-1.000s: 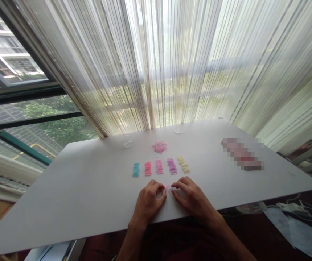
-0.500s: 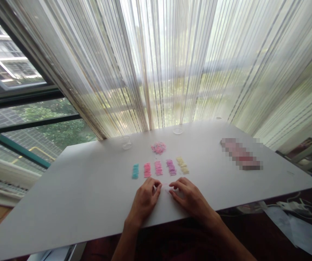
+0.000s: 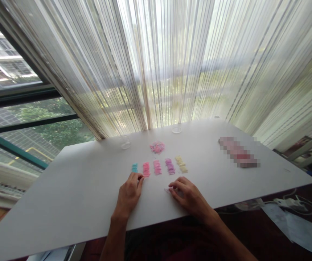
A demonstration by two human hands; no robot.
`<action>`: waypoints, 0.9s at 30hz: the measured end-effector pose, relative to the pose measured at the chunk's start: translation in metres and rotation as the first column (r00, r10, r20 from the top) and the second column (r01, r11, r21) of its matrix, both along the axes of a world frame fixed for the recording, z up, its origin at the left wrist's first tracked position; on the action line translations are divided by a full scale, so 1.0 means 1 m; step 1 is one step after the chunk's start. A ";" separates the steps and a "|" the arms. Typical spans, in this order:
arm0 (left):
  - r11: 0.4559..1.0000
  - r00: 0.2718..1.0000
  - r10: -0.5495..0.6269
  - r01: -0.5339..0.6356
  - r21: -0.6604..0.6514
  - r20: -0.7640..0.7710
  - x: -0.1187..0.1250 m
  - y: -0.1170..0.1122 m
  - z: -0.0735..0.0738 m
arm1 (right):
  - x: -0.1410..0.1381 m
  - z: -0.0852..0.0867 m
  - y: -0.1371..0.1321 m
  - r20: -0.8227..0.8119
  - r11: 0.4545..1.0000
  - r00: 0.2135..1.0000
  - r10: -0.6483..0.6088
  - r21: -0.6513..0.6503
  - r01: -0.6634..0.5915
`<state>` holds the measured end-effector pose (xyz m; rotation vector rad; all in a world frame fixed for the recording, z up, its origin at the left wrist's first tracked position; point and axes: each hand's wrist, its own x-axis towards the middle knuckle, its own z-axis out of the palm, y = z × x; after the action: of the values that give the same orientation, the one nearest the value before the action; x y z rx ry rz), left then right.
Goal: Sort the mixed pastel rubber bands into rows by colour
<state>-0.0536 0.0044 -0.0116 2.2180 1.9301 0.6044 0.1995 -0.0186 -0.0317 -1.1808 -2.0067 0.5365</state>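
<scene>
Five short rows of small coloured pieces lie on the white table [image 3: 77, 188]: a teal row [image 3: 134, 167], a red-pink row [image 3: 146, 169], a pink row [image 3: 157, 167], a purple row [image 3: 169, 165] and a yellow row [image 3: 181, 164]. My left hand [image 3: 129, 192] reaches to the near end of the teal row, fingers bent and close together over it; what they hold is hidden. My right hand [image 3: 187, 195] rests on the table below the purple row, fingers curled around a tiny pale piece [image 3: 167, 189].
A loose heap of pink pieces [image 3: 157, 147] lies beyond the rows. Two small clear dishes [image 3: 125, 145] [image 3: 176, 129] stand near the striped sheer curtain. A blurred pinkish object [image 3: 239, 156] lies at the right. Cables and papers lie on the floor at the lower right.
My left hand has moved left and forward, away from my right hand, to the near end of the teal row. My right hand has stayed almost in place.
</scene>
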 end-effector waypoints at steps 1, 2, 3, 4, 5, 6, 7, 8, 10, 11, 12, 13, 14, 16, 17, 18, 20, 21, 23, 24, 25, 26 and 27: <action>1.000 1.000 0.001 -0.001 0.002 -0.004 0.001 0.000 0.000 | 0.000 0.000 0.000 0.001 1.000 1.000 0.000 0.001 0.000; 1.000 1.000 0.002 -0.002 0.003 -0.009 0.001 -0.001 0.000 | 0.000 0.001 0.000 0.003 1.000 1.000 0.001 0.000 -0.001; 1.000 1.000 0.003 -0.003 0.006 -0.012 0.001 -0.001 0.000 | 0.000 0.001 0.000 0.002 1.000 1.000 0.001 -0.002 -0.001; 1.000 1.000 0.004 -0.004 0.008 -0.016 0.001 -0.001 0.000 | 0.000 0.001 0.000 0.001 1.000 1.000 0.002 -0.003 -0.002; 1.000 1.000 0.005 -0.004 0.011 -0.019 0.001 -0.001 -0.001 | 0.000 0.002 -0.001 0.000 1.000 1.000 0.002 -0.003 -0.002; 1.000 1.000 0.005 -0.005 0.014 -0.021 0.001 -0.001 -0.001 | 0.000 0.002 -0.001 0.000 1.000 1.000 0.000 -0.002 0.000; 1.000 1.000 0.005 -0.005 0.018 -0.022 0.001 -0.001 -0.001 | -0.001 0.002 -0.001 0.000 1.000 1.000 -0.002 0.001 0.002; 1.000 1.000 0.004 -0.004 0.021 -0.022 0.001 -0.001 -0.001 | -0.001 0.002 -0.001 0.001 1.000 1.000 -0.003 0.004 0.003; 1.000 1.000 0.002 -0.001 0.029 -0.022 0.001 0.000 0.000 | 0.000 0.002 -0.001 0.004 1.000 1.000 -0.003 0.009 0.003; 0.999 1.000 0.000 0.000 0.033 -0.021 0.001 0.000 0.000 | 0.000 0.002 -0.001 0.004 1.000 1.000 -0.003 0.010 0.003; 0.999 1.000 0.000 0.000 0.036 -0.020 0.001 0.000 0.000 | 0.000 0.002 -0.001 0.003 1.000 1.000 -0.003 0.009 0.003; 0.999 1.000 0.002 -0.002 0.040 -0.021 0.001 0.000 0.001 | 0.000 0.002 -0.001 0.002 1.000 1.000 -0.003 0.006 0.003; 0.999 1.000 0.008 -0.007 0.043 -0.021 0.001 -0.001 0.001 | 0.000 0.002 -0.001 0.001 1.000 1.000 -0.003 0.002 0.003; 0.998 0.999 0.031 -0.029 0.052 -0.026 0.001 -0.006 0.001 | 0.000 0.002 -0.001 -0.003 1.000 1.000 0.000 -0.006 0.000; 0.998 0.999 0.044 -0.042 0.052 -0.033 0.002 -0.009 0.001 | 0.000 0.002 -0.001 -0.003 1.000 1.000 0.003 -0.009 -0.003; 0.998 0.998 0.053 -0.051 0.048 -0.042 0.004 -0.013 0.000 | 0.000 0.002 -0.001 -0.004 1.000 1.000 0.005 -0.010 -0.005; 0.999 0.996 0.045 -0.044 0.017 -0.075 0.008 -0.021 -0.002 | -0.001 0.002 -0.001 -0.005 1.000 1.000 0.007 -0.011 -0.007; 1.000 0.995 0.029 -0.030 -0.006 -0.091 0.011 -0.023 -0.003 | -0.001 0.002 -0.001 -0.006 1.000 1.000 0.005 -0.011 -0.005; 0.999 0.993 0.003 -0.008 -0.041 -0.116 0.016 -0.026 -0.004 | -0.001 0.002 -0.001 -0.009 1.000 1.000 0.001 -0.011 -0.001; 0.999 0.992 -0.001 -0.005 -0.048 -0.125 0.018 -0.025 -0.005 | -0.001 0.002 -0.001 -0.011 1.000 1.000 0.002 -0.010 -0.002; 0.999 0.991 0.000 -0.006 -0.050 -0.132 0.020 -0.024 -0.005 | 0.000 0.001 -0.001 -0.012 1.000 1.000 0.003 -0.010 -0.003; 0.999 0.991 0.004 -0.010 -0.047 -0.136 0.021 -0.023 -0.004 | 0.000 0.001 -0.001 -0.013 1.000 1.000 0.004 -0.010 -0.004; 0.999 0.990 0.010 -0.016 -0.043 -0.140 0.022 -0.021 -0.003 | 0.000 0.001 -0.001 -0.014 1.000 1.000 0.007 -0.012 -0.007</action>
<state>-0.0321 -0.0162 -0.0150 2.2780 2.0039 0.4145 0.1993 -0.0198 -0.0304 -1.1747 -1.9994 0.5588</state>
